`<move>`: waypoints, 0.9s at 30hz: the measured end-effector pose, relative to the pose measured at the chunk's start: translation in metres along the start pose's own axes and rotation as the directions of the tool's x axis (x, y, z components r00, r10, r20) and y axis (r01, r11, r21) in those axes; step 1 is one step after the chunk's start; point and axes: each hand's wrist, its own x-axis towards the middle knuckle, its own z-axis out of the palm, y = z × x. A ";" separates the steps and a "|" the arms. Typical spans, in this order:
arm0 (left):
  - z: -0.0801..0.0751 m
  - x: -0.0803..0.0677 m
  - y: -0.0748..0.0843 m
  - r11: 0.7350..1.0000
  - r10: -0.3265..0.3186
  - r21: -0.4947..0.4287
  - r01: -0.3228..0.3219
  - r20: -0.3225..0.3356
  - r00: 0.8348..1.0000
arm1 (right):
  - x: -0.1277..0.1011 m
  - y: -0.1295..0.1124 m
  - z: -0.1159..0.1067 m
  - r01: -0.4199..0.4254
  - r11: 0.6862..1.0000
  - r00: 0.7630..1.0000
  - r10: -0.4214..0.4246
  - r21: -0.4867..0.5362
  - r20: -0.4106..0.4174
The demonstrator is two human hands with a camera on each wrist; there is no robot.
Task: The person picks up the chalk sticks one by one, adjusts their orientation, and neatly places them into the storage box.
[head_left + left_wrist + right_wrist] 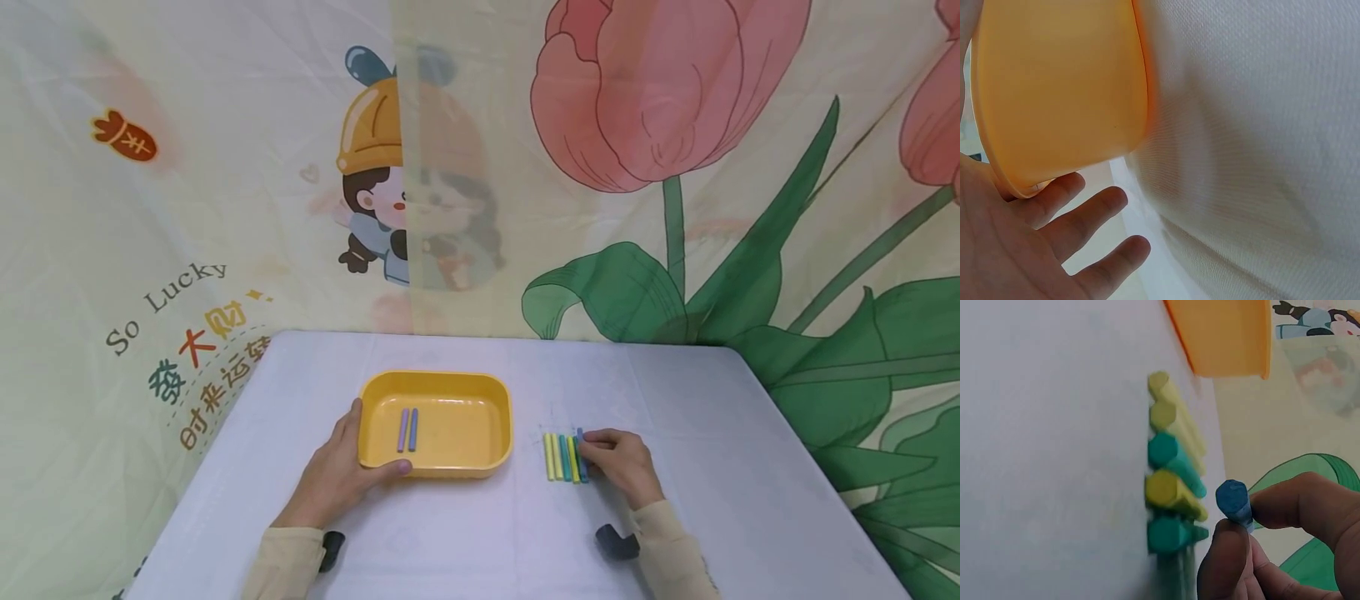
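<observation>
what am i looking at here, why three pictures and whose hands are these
There is no machine here: a person wears three cameras. The wide picture comes from one on the head, looking down at a table covered in white cloth. The other two come from cameras on the wrists.

The left hand holds the near corner of a yellow tray, which has two chalk sticks lying inside. The left wrist view shows that tray's outside wall up close.

The right hand pinches a blue chalk stick at the end of a row of yellow and teal chalk sticks lying side by side on the cloth.
</observation>
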 end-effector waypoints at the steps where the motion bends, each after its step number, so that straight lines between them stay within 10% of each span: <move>1: 0.000 0.000 0.000 1.000 0.001 0.002 -0.001 -0.001 1.000 | 0.000 -0.002 0.002 -0.002 1.000 1.000 0.002 0.010 -0.001; 27: 0.000 -0.001 0.001 1.000 0.012 0.012 -0.012 0.002 1.000 | -0.010 -0.094 0.058 0.038 0.949 0.982 -0.092 0.312 0.163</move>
